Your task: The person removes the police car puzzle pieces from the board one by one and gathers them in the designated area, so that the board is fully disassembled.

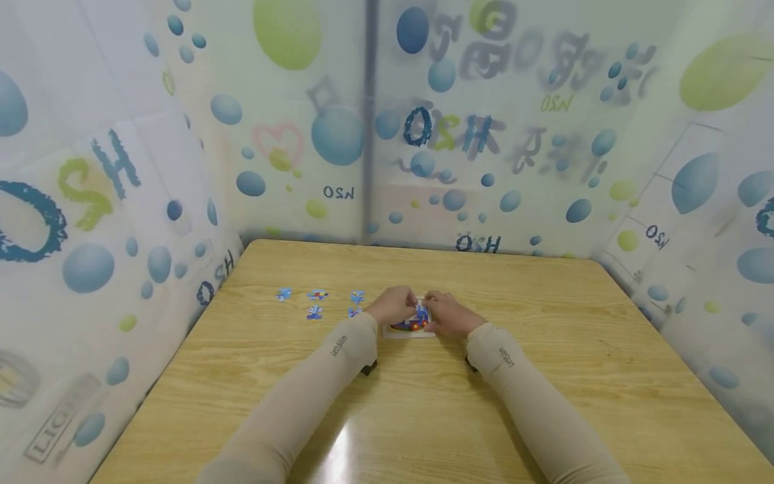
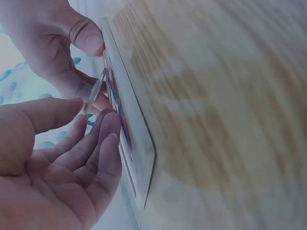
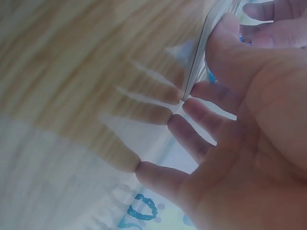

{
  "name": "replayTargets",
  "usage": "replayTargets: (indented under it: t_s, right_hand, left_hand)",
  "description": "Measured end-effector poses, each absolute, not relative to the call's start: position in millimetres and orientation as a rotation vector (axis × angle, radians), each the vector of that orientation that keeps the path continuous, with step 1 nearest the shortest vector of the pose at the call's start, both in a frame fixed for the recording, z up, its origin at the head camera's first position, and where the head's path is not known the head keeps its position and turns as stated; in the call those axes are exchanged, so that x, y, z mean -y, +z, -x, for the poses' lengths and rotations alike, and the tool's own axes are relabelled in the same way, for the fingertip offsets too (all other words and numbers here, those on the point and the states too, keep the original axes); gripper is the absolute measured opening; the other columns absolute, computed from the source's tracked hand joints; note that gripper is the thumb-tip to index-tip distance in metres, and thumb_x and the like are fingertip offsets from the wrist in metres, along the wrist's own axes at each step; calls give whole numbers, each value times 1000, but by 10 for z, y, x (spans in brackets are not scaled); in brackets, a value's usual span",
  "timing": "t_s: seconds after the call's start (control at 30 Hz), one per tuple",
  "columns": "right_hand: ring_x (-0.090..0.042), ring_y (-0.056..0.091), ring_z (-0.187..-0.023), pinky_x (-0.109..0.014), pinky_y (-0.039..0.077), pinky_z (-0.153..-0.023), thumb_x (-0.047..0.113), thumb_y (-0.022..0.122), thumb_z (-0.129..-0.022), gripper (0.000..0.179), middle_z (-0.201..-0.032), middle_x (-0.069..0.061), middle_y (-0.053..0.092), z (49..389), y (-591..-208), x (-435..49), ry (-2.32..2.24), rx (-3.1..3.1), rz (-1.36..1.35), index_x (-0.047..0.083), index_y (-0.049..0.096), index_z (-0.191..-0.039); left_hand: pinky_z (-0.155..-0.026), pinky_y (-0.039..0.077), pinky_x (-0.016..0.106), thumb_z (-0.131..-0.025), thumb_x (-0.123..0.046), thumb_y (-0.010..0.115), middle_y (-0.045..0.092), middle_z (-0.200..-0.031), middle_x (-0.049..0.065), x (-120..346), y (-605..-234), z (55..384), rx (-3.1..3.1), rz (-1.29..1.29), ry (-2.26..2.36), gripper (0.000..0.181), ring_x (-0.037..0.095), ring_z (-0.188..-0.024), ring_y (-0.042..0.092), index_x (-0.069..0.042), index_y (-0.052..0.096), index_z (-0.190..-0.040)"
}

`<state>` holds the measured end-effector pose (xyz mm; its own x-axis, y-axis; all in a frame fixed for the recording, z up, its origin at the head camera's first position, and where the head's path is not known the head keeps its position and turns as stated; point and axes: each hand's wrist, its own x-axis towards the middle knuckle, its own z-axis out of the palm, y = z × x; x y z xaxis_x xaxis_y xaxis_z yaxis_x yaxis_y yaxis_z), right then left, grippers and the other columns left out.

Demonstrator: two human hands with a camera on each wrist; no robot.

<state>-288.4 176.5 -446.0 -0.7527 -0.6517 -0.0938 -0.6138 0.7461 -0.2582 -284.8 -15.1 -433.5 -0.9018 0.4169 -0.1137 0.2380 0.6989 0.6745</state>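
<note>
My left hand (image 1: 392, 306) is over a small jigsaw board (image 1: 406, 335) with a pale frame and a colourful picture. Between its thumb and fingertips it pinches a thin puzzle piece (image 2: 94, 92), tilted edge-on just above the board; the piece's print is hidden in that view. At the board's right end, my right hand (image 1: 451, 316) steadies it. In the right wrist view, the thumb (image 3: 221, 40) presses on the frame, while the other fingers (image 3: 192, 136) extend fairly straight, their tips on the board's far edge and the tabletop.
Several loose blue puzzle pieces lie left of the board, among them one at the far left (image 1: 283, 294), one with red and yellow (image 1: 317, 294) and one below it (image 1: 314, 312). The wooden table (image 1: 574, 376) meets printed curtains (image 1: 423, 215) behind and at both sides.
</note>
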Motion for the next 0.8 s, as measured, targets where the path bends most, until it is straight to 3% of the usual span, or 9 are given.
replayTargets:
  t_s: [0.3, 0.57, 0.8]
  right_hand:
    - [-42, 46, -128, -52, 45, -106, 22, 66, -101, 51, -149, -25, 42, 2899, -4493, -1756, -310, -2772, 991, -4, 52, -142]
    - [-42, 44, -129, -53, 43, -108, 22, 64, -102, 52, -150, -26, 40, 2862, -4480, -1755, -330, -2769, 964, -5, 50, -143]
    - [-39, 45, -125, -51, 46, -105, 24, 63, -102, 55, -149, -23, 41, 2880, -4482, -1775, -295, -2777, 965, -6, 47, -146]
  left_hand:
    - [-72, 51, 28, -94, -10, 71, 65, -93, 5, 24, -4338, 2847, -2697, -365, 1125, 14, 16, -77, 61, -3, 64, -103]
    - [-63, 54, 25, -92, -1, 68, 67, -86, 7, 73, -4412, 2923, -2560, -316, 1269, 14, 16, -71, 64, 0, 64, -105]
    - [-70, 61, 28, -95, -4, 67, 69, -93, 10, 249, -4402, 2952, -2420, -341, 1390, 14, 18, -75, 69, 0, 64, -109]
